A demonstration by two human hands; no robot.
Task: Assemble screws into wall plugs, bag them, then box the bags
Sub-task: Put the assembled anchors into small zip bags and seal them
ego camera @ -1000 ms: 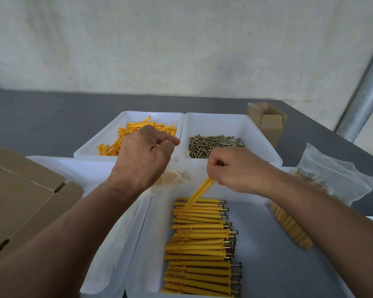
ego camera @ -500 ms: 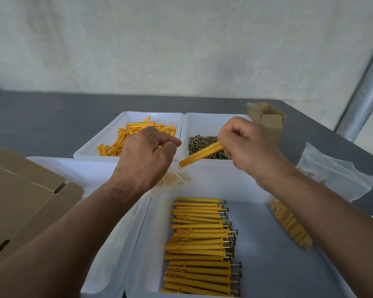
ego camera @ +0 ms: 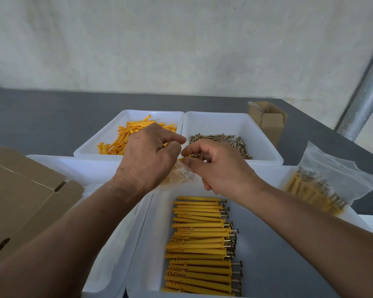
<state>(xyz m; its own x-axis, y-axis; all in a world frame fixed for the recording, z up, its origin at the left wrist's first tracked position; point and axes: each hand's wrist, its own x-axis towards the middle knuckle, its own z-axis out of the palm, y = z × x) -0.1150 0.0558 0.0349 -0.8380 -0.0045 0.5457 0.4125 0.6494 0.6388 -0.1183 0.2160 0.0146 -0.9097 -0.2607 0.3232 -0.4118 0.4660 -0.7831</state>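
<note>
1. Clear bag [ego camera: 182,176], the thing in hand: held up between both hands, just above the far rim of the near tray [ego camera: 278,254], some yellow showing inside.
2. Left hand [ego camera: 148,160]: grip closed on the bag's left side, fingers curled, thumb pointing right. Right hand [ego camera: 221,168]: grip pinched on an assembled plug [ego camera: 183,159] at the bag's mouth.
3. Step, as judged: bagging, with boxing not yet begun. Next move, by that reading: letting the plug slide fully in, then reaching down to the row for more. Mouth to be kept wide, screw heads being likely to snag on thin plastic.
4. Count of the task's things:
   - Two bags, the one in hand and a filled bag [ego camera: 323,186] lying at the right.
   - Row of assembled plugs [ego camera: 198,244] in the near tray, about twenty, too overlapped for an exact figure.
   - Loose plugs [ego camera: 125,136] and loose screws [ego camera: 224,143] in heaps, past counting.
5. Count of the rest:
   - Four white trays for certain: plug tray [ego camera: 151,112], screw tray [ego camera: 224,123], near tray, left tray [ego camera: 84,168].
   - A white rim under the filled bag, perhaps a fifth.
   - One small open carton [ego camera: 267,123] far right on the tabletop [ego camera: 41,121].
   - One flat cardboard piece [ego camera: 19,201] at the left.
</note>
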